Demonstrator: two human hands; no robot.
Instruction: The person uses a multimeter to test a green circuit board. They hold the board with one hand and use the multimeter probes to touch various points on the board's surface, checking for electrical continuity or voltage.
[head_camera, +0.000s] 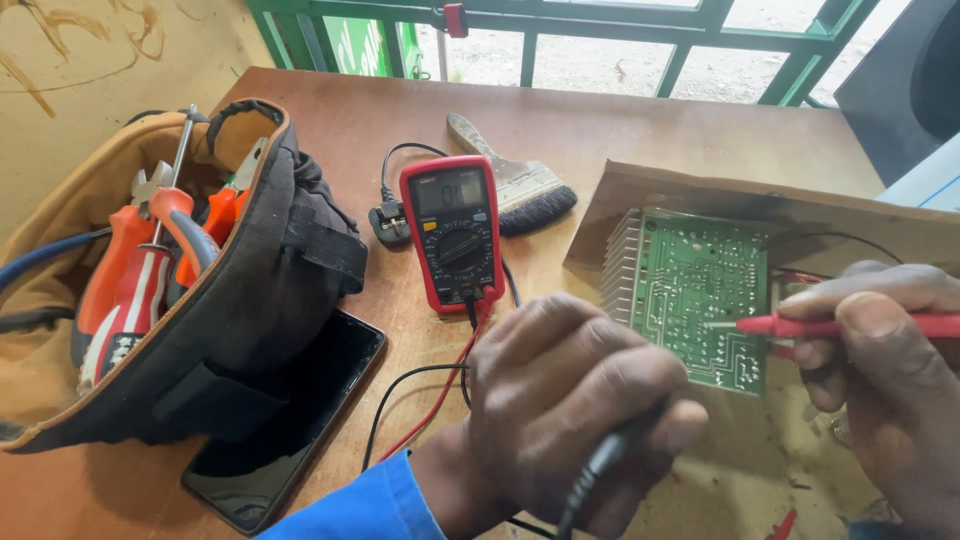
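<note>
Head view, table: brown table (640, 120) carrying everything
Tool bag: open bag (250, 300) at left, orange-handled pliers (125, 270) inside
Circuit board: green board (700, 295) on cardboard (800, 205), right of red multimeter (452, 230)
Left hand (570, 420): closed on black probe (600, 465), tip probably hidden
Right hand (880, 350): pinching red probe (840, 325), tip on board

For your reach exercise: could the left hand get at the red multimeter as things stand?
Probably yes: the multimeter lies just beyond the left hand on open table, but that hand holds the black probe.
</note>
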